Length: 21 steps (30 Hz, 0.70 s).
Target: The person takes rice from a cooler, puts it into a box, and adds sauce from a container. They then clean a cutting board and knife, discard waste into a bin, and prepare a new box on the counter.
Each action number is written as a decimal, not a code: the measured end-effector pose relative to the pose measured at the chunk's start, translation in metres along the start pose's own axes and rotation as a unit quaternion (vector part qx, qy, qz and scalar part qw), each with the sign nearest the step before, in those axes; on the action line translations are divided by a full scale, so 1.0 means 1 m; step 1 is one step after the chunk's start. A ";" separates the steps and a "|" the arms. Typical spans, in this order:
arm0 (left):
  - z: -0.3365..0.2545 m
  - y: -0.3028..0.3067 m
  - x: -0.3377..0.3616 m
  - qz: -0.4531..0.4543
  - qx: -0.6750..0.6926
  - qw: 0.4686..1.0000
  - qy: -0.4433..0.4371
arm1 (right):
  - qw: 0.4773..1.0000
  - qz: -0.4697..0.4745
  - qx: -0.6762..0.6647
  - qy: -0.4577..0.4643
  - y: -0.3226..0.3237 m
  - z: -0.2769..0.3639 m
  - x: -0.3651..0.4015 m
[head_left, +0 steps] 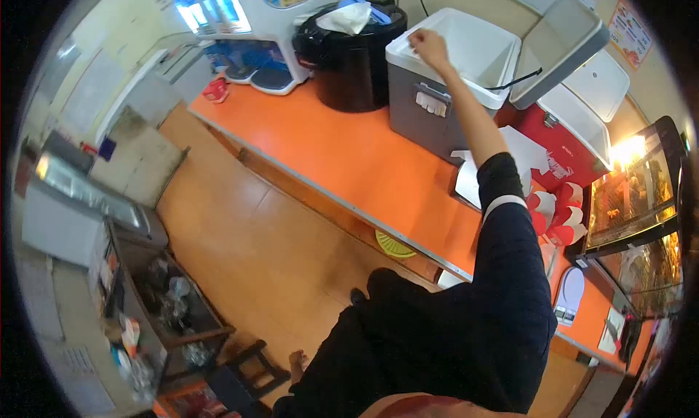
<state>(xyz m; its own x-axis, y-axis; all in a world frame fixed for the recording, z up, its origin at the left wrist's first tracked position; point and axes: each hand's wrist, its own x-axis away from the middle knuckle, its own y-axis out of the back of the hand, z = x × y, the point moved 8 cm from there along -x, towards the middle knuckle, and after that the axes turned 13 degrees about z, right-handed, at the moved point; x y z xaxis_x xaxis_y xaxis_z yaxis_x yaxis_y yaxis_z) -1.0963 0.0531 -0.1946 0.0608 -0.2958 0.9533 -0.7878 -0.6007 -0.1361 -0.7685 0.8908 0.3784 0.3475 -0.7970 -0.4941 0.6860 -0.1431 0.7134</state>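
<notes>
My right hand (429, 48) is stretched out over the left rim of a grey cooler box (426, 119) with a white inside. Its fingers are curled together, and what they hold, if anything, is too small to make out. The cooler's lid (564, 50) stands open to the right. Left of the cooler is a black lidded pot (349, 76) with a white cloth (346, 19) and a blue item on top. My left hand (297, 361) hangs low at my side near a dark stool (255, 371), its fingers loosely apart and nothing visible in them.
An orange counter (342, 156) runs diagonally across. On it are a drink dispenser (273, 39), a red cooler (564, 145), red-and-white cartons (568, 218), a scale (569, 290), a knife (613, 332) and a lit glass warmer (633, 192). A shelf unit (160, 301) stands lower left.
</notes>
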 end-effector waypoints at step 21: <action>-0.374 -0.176 -0.085 0.087 -0.226 0.969 -0.047 | 0.788 0.438 0.254 -0.350 -0.079 -0.390 -0.067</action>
<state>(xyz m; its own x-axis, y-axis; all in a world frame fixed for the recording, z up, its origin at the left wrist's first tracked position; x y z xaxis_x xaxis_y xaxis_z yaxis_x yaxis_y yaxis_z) -1.1921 0.4621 -0.1505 -0.0594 -0.4423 0.8949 -0.9777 -0.1552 -0.1415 -0.5967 1.1850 0.1614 -0.0143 -0.8240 0.5664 -0.0277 0.5666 0.8235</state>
